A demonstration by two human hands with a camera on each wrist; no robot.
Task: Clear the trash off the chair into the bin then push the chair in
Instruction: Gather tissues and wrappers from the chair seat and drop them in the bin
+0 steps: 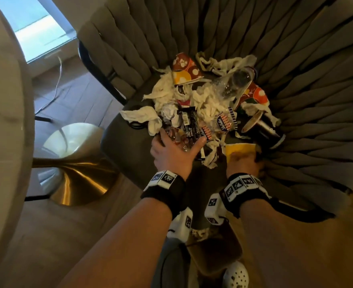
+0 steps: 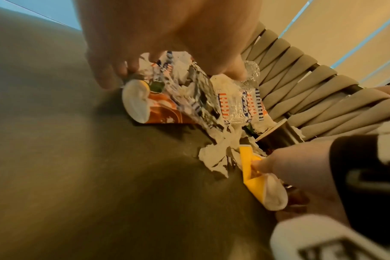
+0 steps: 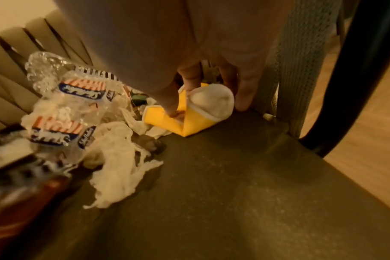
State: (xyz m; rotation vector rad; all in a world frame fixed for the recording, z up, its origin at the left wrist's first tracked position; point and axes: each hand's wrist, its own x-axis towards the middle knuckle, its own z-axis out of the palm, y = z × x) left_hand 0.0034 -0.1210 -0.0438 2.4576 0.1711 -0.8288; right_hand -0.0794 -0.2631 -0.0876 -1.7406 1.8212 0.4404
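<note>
Trash-strewn chair seat [image 1: 127, 150], right hand [image 1: 243, 163] around yellow cup [image 1: 239, 149].

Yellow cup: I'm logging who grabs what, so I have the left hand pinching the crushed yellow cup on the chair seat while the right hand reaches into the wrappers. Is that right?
The hands are swapped. The right hand pinches the crushed yellow cup on the chair seat, shown in the right wrist view; the left hand reaches into the wrappers.
</note>
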